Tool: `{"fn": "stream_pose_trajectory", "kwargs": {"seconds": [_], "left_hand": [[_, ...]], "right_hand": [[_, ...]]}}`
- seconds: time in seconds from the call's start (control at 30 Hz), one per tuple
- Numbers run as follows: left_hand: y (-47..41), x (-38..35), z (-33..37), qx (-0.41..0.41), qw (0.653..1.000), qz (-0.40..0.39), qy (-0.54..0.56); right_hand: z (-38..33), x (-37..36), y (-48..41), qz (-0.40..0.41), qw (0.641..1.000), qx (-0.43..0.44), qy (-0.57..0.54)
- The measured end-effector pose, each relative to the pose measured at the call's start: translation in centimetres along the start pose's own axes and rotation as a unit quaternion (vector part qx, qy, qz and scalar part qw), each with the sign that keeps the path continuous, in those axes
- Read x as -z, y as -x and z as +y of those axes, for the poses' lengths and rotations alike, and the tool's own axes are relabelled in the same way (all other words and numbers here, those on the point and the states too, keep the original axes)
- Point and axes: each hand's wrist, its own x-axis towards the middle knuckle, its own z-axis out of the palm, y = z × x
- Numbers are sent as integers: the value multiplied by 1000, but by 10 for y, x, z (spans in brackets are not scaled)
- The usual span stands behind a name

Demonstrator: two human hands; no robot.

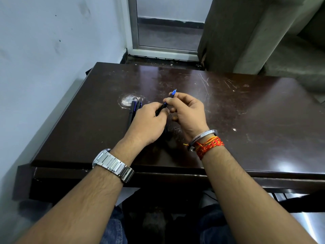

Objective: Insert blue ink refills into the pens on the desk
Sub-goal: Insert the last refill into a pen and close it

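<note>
The fingers (pixel 178 99) of the right hand (pixel 188 111) pinch a blue refill (pixel 174 92), its tip pointing toward 1 o'clock. Those of the left hand (pixel 149 120) curl round a black pen barrel (pixel 161 109), which meets the refill's lower end. This pen looks mid-insertion, not yet seated. At 10 o'clock of the left hand, more dark pens (pixel 134 110) lie together on the desk (pixel 246 120); whether they are filled I cannot tell.

Short-sleeved or bare forearms: steel link watch (pixel 113 164) on L wrist; steel bangle (pixel 204 136) w/ red-orange threads (pixel 209 145) on R; blue jeans (pixel 114 229).
</note>
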Motion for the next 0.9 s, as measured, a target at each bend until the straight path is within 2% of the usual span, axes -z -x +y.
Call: {"fn": "stream_pose_trajectory", "kwargs": {"seconds": [0.13, 0.23, 0.4, 0.53, 0.7, 0.9], "left_hand": [[1, 0, 1, 1, 1000, 0, -1], [1, 1, 2, 2, 1000, -3, 3], [1, 1, 2, -3, 1000, 3, 0], [2, 2, 3, 2, 1000, -5, 4], [2, 1, 2, -8, 1000, 3, 2], [2, 1, 2, -9, 1000, 1, -1]], "right_hand": [[2, 1, 0, 27, 999, 20, 27], [-1, -1, -1, 10, 1000, -7, 4], [1, -1, 1, 18, 1000, 22, 9], [-1, -2, 1, 5, 1000, -3, -4], [0, -2, 3, 21, 1000, 21, 11], [-2, -4, 4, 1, 1000, 0, -7]]}}
